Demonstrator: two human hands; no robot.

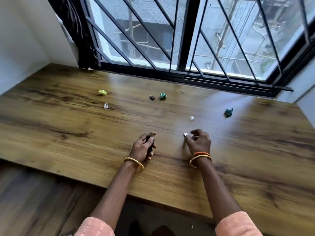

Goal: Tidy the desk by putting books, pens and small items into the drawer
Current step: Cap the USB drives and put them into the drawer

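Observation:
On the wooden desk (85,133), my left hand (144,148) grips a small black stick-like item (151,141) near the front middle. To its right, my right hand (198,141) has its fingers curled around a small silver-white piece (185,134) at the fingertips. Loose on the desk lie a black adapter (152,97), a green paper ball (163,96), a yellow-green paper ball (102,92), a dark teal paper ball (228,112) and two small clear pieces (106,105) (192,118). No drawer is in view.
A barred window (187,40) runs along the desk's far edge, with a dark curtain (80,34) at its left. White walls close both ends of the desk. Wood flooring (34,201) lies below the front edge at the left.

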